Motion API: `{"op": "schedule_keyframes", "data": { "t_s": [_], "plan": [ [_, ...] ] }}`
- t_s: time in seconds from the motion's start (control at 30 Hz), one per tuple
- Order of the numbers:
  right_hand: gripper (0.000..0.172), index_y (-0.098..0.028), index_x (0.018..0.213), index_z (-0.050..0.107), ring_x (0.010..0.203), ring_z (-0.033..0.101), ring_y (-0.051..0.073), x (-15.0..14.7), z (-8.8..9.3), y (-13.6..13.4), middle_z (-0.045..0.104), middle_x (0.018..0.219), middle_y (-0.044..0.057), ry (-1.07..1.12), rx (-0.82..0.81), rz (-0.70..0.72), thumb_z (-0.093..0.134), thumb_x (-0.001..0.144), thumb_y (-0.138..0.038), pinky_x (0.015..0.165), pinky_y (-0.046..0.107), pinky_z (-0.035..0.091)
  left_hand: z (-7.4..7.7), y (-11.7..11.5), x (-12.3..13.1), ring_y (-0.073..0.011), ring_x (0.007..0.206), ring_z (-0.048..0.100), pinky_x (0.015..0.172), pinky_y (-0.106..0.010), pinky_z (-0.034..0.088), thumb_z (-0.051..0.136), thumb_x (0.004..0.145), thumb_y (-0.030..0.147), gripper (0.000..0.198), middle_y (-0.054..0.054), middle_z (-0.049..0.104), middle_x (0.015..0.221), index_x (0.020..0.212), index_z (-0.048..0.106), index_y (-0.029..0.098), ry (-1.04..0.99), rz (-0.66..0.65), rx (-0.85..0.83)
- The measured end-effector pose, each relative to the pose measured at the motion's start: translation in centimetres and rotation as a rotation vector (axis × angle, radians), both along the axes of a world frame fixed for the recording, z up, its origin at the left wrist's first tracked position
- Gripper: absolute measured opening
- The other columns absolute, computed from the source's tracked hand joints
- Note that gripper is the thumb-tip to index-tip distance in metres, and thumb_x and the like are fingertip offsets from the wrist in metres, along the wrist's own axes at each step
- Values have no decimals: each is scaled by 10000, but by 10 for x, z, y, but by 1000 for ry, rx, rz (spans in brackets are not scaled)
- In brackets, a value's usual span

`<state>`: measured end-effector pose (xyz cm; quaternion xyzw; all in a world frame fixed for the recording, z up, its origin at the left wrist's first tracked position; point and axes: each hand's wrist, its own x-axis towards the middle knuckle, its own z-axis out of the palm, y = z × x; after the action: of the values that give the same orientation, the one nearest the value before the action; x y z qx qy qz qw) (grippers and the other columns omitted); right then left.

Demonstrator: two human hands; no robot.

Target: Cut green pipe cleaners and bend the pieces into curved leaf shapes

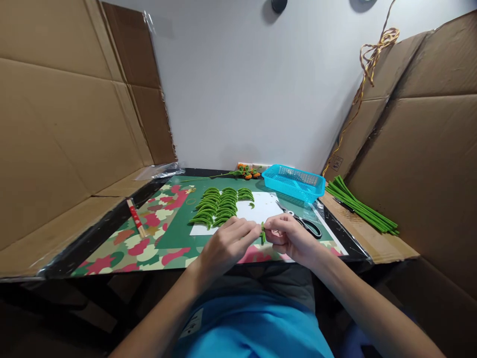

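Between my two hands, in front of my body, is a short piece of green pipe cleaner [263, 234]. My right hand [290, 237] pinches it near its upper part, fingers curled. My left hand [234, 241] is closed too, its fingertips touching the same piece from the left. Just beyond, curved green pipe-cleaner leaf shapes [225, 205] lie in neat columns, partly on a white sheet [255, 213]. A small curled green bit [252, 205] lies apart on the sheet. Black-handled scissors [311, 227] rest to the right of my right hand, blades partly over the sheet.
A blue plastic basket [292, 184] stands at the back right. Behind the leaf shapes lie orange flowers [249, 172] on a green stem. Long green pipe cleaners [363, 208] are bundled at the right. A red-wrapped chopstick packet [136, 218] lies left. Cardboard walls [428, 149] flank the table.
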<state>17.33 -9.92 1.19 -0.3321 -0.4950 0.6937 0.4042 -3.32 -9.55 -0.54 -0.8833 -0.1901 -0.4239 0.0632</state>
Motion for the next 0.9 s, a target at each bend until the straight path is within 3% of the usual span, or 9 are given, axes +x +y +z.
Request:
{"op": "schedule_keyframes", "data": {
  "t_s": [0.07,0.17,0.27,0.37,0.47,0.57,0.7,0.77,0.9],
  "plan": [
    [374,-182,634,575,465,279,68,2,-1,1,422,522,-66,-118,218,-8,739,840,-447,441,221,213,-2,-1,-1,-169,831,653,810,-296,479,537,1064,174,163,-51,741,926,1024,694,184,-79,22,-129],
    [347,-164,740,656,545,395,96,6,-2,-4,512,605,-29,-401,656,-42,623,988,-404,524,246,286,1,-8,2,-159,847,652,785,-261,481,616,1042,308,161,-29,723,914,981,697,183,-253,20,-603],
    [292,-173,796,642,599,399,105,9,-4,-8,514,682,-23,-559,993,-112,551,1050,-285,581,259,302,5,-10,4,-142,764,595,712,-243,456,609,1032,432,316,-15,659,818,903,702,159,-322,-108,-1015],
    [213,-180,890,654,651,474,120,11,-8,-7,555,770,1,-614,1187,-159,526,1058,-210,628,261,349,6,-5,4,-110,632,487,611,-231,387,664,982,485,368,19,551,695,847,685,143,-381,-229,-1230],
    [188,-182,902,651,669,501,128,12,-11,-6,566,792,11,-618,1240,-164,528,1044,-177,635,264,358,8,-4,2,-106,643,483,611,-227,373,727,940,462,330,17,554,716,872,693,141,-419,-259,-1284],
    [230,-180,813,645,623,452,116,10,-11,-9,534,718,-9,-537,1152,-188,566,1026,-212,603,265,328,13,-8,3,-112,652,503,624,-232,386,740,936,433,303,12,570,709,866,688,143,-392,-270,-1255],
    [327,-168,712,676,543,387,101,1,-8,-15,495,593,-26,-340,737,-239,636,978,-355,527,259,282,18,-17,8,-126,634,550,623,-249,417,677,985,397,279,5,601,694,849,634,158,-370,-222,-1099],
    [336,-166,660,662,491,348,91,-6,-7,-16,446,522,-44,-204,478,-239,689,906,-393,484,250,251,16,-18,10,-147,693,594,664,-264,445,627,1015,319,212,-17,646,757,869,634,165,-306,-98,-834],
    [364,-189,563,537,450,242,58,-19,-7,-15,359,493,-80,38,121,-220,753,775,-391,448,228,191,6,-16,9,-175,741,597,753,-314,458,542,1010,121,169,-38,674,800,902,658,180,-26,108,-78]
  ]
}}
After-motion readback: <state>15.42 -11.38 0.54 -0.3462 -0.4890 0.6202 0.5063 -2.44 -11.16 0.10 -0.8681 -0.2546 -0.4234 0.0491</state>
